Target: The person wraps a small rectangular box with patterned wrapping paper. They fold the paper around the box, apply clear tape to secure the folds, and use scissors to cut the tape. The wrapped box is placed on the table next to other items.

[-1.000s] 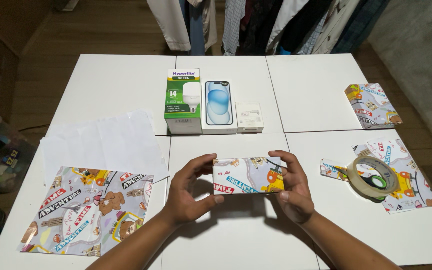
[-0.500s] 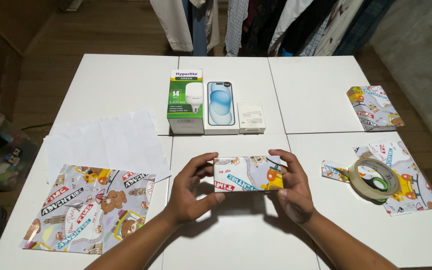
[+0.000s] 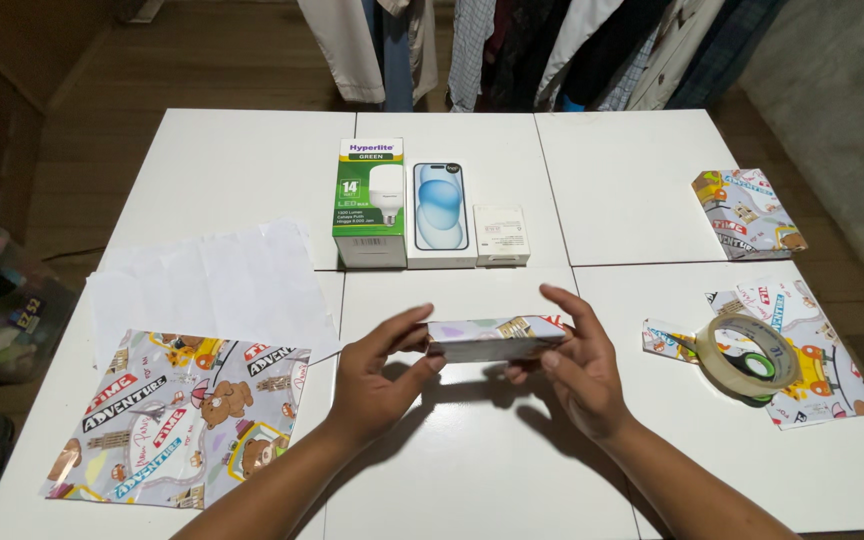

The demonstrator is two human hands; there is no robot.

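I've got the wrapped box (image 3: 495, 338) pinched by its short ends, held just above the counter (image 3: 472, 470) near the front-middle. Left hand (image 3: 377, 375) clamps it thumb-under, fingers on top; right hand (image 3: 577, 370) props the other end w/ fingers loosely spread, so the long side faces me edge-on. Paper looks glossy, cartoon print, creased crisp at the corners. Tape roll (image 3: 749, 355) sits on paper scraps (image 3: 812, 360) to the right, within reach. A printed sheet (image 3: 177, 420) and a plain white sheet (image 3: 212, 285) lie flat on the left. Bulb box (image 3: 369, 203), phone box (image 3: 440, 213) and small white box (image 3: 501, 236) line up at the back; another wrapped parcel (image 3: 747, 212) is far right.
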